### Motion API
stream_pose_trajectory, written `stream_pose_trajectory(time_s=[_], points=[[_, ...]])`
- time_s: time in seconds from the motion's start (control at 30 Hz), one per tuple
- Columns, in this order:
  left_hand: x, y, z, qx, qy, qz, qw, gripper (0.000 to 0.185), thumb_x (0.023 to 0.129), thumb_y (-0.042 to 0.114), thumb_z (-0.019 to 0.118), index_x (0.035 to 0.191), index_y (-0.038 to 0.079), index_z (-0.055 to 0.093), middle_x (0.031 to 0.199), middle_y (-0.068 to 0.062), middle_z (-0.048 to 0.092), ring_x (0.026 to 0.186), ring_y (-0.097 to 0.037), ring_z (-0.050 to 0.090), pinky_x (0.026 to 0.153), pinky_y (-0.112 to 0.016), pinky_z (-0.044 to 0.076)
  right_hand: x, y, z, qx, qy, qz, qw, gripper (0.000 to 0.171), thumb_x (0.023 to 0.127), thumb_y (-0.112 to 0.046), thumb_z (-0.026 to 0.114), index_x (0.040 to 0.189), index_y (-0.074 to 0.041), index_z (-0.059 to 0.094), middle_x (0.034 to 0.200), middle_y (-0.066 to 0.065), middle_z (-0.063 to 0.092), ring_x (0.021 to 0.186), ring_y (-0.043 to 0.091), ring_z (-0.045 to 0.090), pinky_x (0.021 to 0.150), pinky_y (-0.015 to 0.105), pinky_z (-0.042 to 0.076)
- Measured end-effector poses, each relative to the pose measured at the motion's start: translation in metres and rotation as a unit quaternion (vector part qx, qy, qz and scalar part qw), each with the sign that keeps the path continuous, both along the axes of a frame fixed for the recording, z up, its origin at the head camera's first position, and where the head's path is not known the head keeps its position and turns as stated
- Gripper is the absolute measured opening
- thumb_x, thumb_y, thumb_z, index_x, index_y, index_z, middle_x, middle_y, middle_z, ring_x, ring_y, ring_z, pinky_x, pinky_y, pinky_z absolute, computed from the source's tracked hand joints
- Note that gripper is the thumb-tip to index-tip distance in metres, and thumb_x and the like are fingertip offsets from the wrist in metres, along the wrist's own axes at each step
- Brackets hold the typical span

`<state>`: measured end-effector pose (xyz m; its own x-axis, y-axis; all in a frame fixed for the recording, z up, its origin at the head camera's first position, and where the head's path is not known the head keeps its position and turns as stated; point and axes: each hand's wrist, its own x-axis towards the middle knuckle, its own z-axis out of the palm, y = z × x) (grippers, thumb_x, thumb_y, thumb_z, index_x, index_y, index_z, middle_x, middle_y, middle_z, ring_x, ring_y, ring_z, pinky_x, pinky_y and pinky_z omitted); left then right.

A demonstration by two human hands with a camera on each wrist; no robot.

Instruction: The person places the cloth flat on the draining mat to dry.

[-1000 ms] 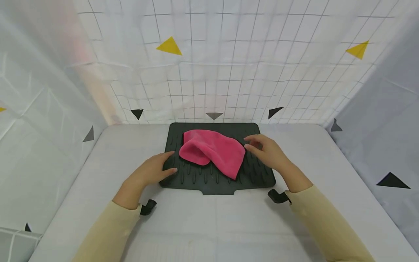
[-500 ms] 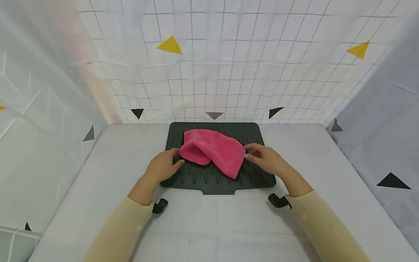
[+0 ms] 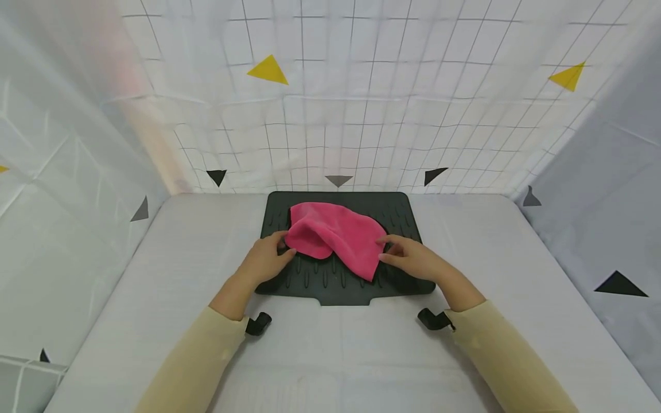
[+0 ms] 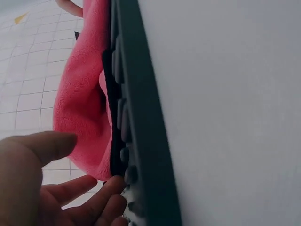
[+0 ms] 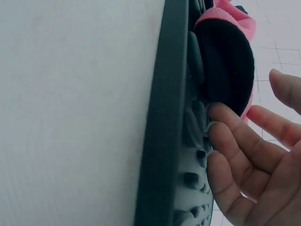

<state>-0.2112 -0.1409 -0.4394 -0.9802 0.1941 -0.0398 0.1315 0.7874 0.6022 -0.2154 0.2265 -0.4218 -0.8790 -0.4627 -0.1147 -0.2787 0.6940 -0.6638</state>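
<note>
A crumpled pink cloth point(image 3: 338, 229), fuzzy on top, lies on a dark ribbed mat point(image 3: 335, 289) in the head view. My left hand point(image 3: 263, 258) is at the cloth's left edge; in the left wrist view its thumb stands apart from the fingers point(image 4: 94, 205), which are by the cloth's lower corner. At the right edge is my right hand point(image 3: 413, 258), thumb and fingers spread apart. The right wrist view shows its fingertips on or close to the mat beside the cloth's black underside point(image 5: 228, 66). Whether either hand touches the cloth is hard to tell.
The mat rests on a white table point(image 3: 335, 355), near its back edge. Behind stands a white gridded curtain point(image 3: 330, 132) with yellow and black triangles. Pale sheets point(image 3: 583, 172) hang at both sides. A black wrist camera point(image 3: 434, 320) sticks out from each sleeve.
My left hand has moved right, from the mat's left side to the cloth's edge. The right hand has come down and slightly left to the cloth's right edge. The cloth lies as before.
</note>
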Motion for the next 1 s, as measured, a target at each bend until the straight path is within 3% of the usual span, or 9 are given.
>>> stream_pose_trajectory(time_s=[0.23, 0.53, 0.63, 0.8, 1.0], points=[[-0.002, 0.003, 0.004, 0.095, -0.08, 0.004, 0.9922, 0.063, 0.098, 0.036, 0.062, 0.153, 0.016, 0.039, 0.139, -0.015, 0.054, 0.126, -0.032, 0.052, 0.099, -0.052, 0.048, 0.0, -0.002, -0.001, -0.053, -0.001, 0.005, 0.999, 0.043, 0.1, -0.028, 0.064, 0.139, -0.011, 0.056, 0.112, 0.007, 0.068, 0.102, 0.022, 0.064, 0.089, 0.042, 0.053], [-0.009, 0.009, 0.005, 0.199, -0.126, -0.023, 0.9716, 0.062, 0.097, 0.034, 0.066, 0.152, 0.018, 0.043, 0.15, -0.009, 0.047, 0.136, -0.032, 0.045, 0.106, -0.05, 0.044, -0.003, -0.001, -0.005, -0.131, -0.01, -0.023, 0.991, 0.036, 0.1, -0.023, 0.063, 0.132, -0.007, 0.062, 0.128, 0.012, 0.063, 0.116, 0.029, 0.062, 0.097, 0.047, 0.052], [-0.009, 0.01, 0.005, 0.202, -0.138, -0.026, 0.9693, 0.063, 0.097, 0.035, 0.066, 0.153, 0.02, 0.042, 0.152, -0.009, 0.044, 0.139, -0.032, 0.042, 0.108, -0.051, 0.042, -0.002, -0.004, -0.004, -0.142, -0.024, -0.022, 0.989, 0.034, 0.101, -0.023, 0.062, 0.131, -0.006, 0.063, 0.129, 0.012, 0.063, 0.115, 0.03, 0.063, 0.097, 0.045, 0.052], [-0.009, 0.014, 0.009, 0.177, -0.145, -0.027, 0.973, 0.066, 0.096, 0.039, 0.066, 0.155, 0.022, 0.039, 0.155, -0.01, 0.04, 0.141, -0.035, 0.038, 0.108, -0.053, 0.042, 0.003, -0.008, -0.001, -0.141, -0.05, -0.018, 0.989, 0.032, 0.101, -0.019, 0.061, 0.131, -0.006, 0.063, 0.125, 0.012, 0.065, 0.112, 0.029, 0.064, 0.092, 0.043, 0.054], [-0.01, 0.017, 0.009, 0.2, -0.106, -0.043, 0.9731, 0.058, 0.097, 0.03, 0.066, 0.151, 0.021, 0.046, 0.15, -0.007, 0.047, 0.133, -0.031, 0.047, 0.104, -0.046, 0.047, 0.004, -0.009, -0.001, -0.142, -0.047, -0.019, 0.989, 0.032, 0.101, -0.019, 0.062, 0.13, -0.006, 0.064, 0.122, 0.012, 0.066, 0.109, 0.028, 0.065, 0.089, 0.041, 0.055]])
